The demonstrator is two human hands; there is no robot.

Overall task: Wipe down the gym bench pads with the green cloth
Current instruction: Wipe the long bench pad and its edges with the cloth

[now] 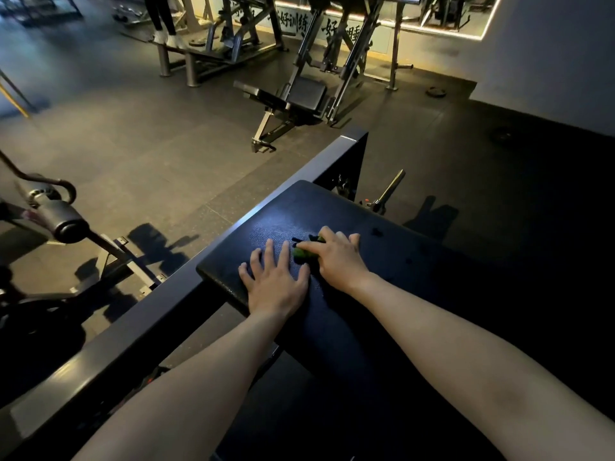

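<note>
A black padded bench pad (382, 294) slopes away from me, its near left corner catching the light. My left hand (278, 282) lies flat on the pad with its fingers spread, holding nothing. Just to its right, my right hand (336, 257) covers a small bunched green cloth (301, 255) and holds it against the pad with bent fingers; only the cloth's left end shows from under the hand. The two hands almost touch.
A grey steel frame beam (186, 294) runs diagonally along the pad's left side. A machine with a roller pad (65, 221) stands at the left. Another bench and rack (299, 94) stand across the rubber floor, and a person's legs (163, 18) show far back.
</note>
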